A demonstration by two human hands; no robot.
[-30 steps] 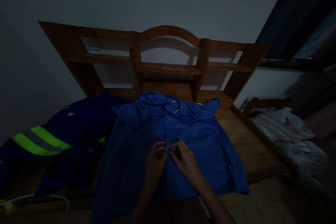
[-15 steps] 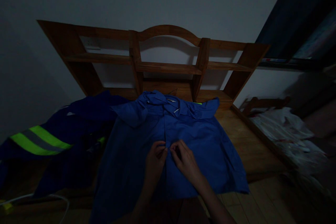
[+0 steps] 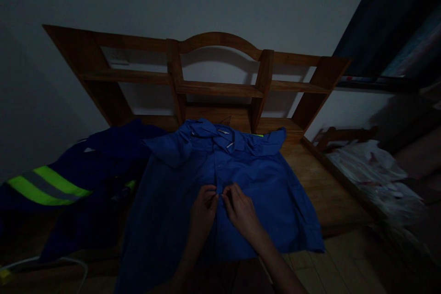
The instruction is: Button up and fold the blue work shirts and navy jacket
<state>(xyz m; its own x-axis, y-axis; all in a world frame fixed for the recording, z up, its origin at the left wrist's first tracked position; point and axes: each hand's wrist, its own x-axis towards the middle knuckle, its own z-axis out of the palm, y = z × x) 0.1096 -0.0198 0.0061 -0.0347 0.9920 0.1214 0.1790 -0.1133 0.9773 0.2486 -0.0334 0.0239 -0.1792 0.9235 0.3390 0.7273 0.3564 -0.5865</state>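
Note:
A blue shirt (image 3: 275,183) lies spread front-up on a wooden desk (image 3: 324,188), its collar toward the shelves. My left hand (image 3: 203,213) and my right hand (image 3: 241,213) meet at the shirt's front placket, near its middle. Both pinch the fabric edge there with closed fingers, fingertips almost touching each other. In the dim light it is unclear whether a button sits between them.
A dark blue garment with a yellow-green reflective stripe (image 3: 37,188) lies heaped at the left. A wooden shelf unit (image 3: 220,87) stands at the back of the desk against the wall. A white cable (image 3: 69,262) curls at the lower left. Pale crumpled material (image 3: 368,170) lies to the right.
Both hands stay pinched on the shirt's placket at nearly the same spot. The view has drifted slightly to the right.

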